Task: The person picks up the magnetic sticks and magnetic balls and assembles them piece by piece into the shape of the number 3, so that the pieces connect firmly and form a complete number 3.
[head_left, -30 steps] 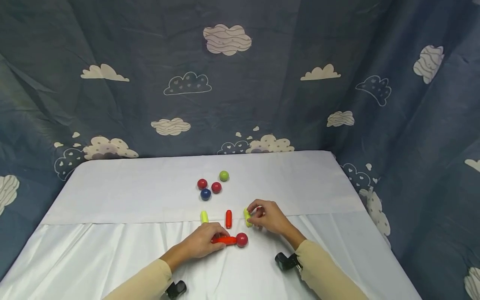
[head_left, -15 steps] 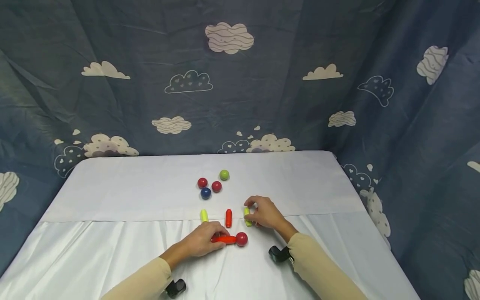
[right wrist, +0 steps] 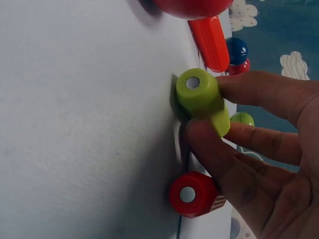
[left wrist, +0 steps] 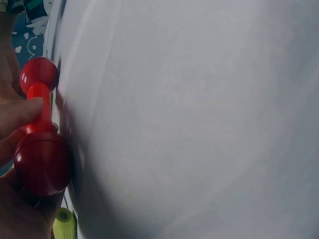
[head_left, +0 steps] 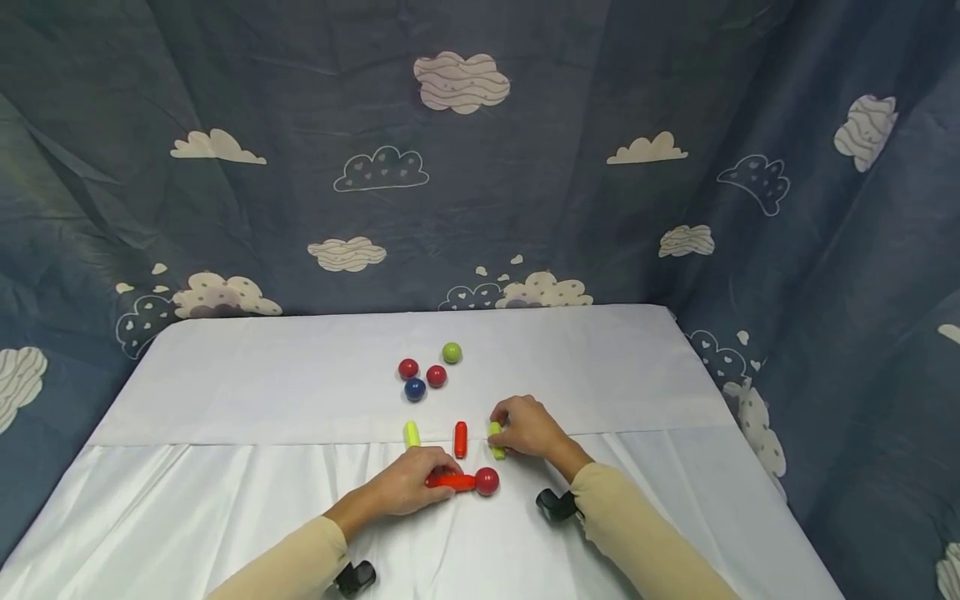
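In the head view my left hand (head_left: 408,482) holds a red magnetic rod (head_left: 455,482) lying sideways, with a red ball (head_left: 487,481) at its right end. The left wrist view shows a second red ball (left wrist: 44,164) on the rod's other end, hidden by the hand from above. To the right, my right hand (head_left: 528,429) pinches a yellow-green magnetic rod (right wrist: 202,99) between thumb and fingers. Another red rod (right wrist: 193,194) lies beside the thumb in the right wrist view. Between the hands a separate red rod (head_left: 461,439) lies on the white cloth.
A second yellow-green rod (head_left: 412,433) lies just beyond the left hand. Farther back sit two red balls, one of them here (head_left: 437,376), a blue ball (head_left: 415,389) and a green ball (head_left: 452,352). A cloud-patterned curtain (head_left: 525,192) hangs behind the white-covered table (head_left: 225,375).
My right hand has shifted slightly left, and its fingers have come round the yellow-green rod. The left hand keeps its hold on the red rod with hardly any movement.
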Motion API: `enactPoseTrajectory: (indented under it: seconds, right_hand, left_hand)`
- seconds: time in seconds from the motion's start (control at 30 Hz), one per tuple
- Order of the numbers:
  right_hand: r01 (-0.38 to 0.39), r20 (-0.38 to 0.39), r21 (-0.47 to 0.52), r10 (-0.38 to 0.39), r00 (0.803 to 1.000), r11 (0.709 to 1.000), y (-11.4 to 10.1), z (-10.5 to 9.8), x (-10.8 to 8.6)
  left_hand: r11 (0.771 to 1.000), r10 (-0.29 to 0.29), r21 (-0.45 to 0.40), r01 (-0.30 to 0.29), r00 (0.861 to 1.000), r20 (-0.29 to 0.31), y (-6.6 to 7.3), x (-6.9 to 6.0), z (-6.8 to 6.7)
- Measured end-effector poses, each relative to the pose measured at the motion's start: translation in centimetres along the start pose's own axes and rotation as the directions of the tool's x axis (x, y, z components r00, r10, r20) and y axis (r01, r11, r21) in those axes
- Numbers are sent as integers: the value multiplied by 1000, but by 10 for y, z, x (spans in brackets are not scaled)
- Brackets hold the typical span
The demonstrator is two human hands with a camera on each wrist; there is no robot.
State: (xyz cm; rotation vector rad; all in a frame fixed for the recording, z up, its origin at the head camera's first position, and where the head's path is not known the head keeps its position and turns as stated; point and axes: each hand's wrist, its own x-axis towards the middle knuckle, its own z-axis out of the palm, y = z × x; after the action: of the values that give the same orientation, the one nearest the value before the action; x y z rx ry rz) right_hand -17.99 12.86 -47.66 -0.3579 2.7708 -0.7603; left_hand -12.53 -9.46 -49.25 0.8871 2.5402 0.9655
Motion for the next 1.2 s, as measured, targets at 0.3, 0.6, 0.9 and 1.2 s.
enactPoseTrajectory:
  seconds: [0.3,0.6,0.9,1.2]
  right_hand:
    - [5,-5,3,-5,1000,1000,0,1,0]
    - [15,6,176,-16,1000,984,2,2,-3]
    - [11,60,446,-43,997,895,7,3,1]
    - [0,75,568,-52,996,823,2,6,-2]
  left_hand:
    - [1000,12,7,-12,1000,1,0,1,1]
    - [999,29,28,-29,1000,12,1,0,2]
    - [1000,28,11,-28,999,-19,0,-1,3]
    - [1000,11,-3,-11,1000,-16,-1,0,2]
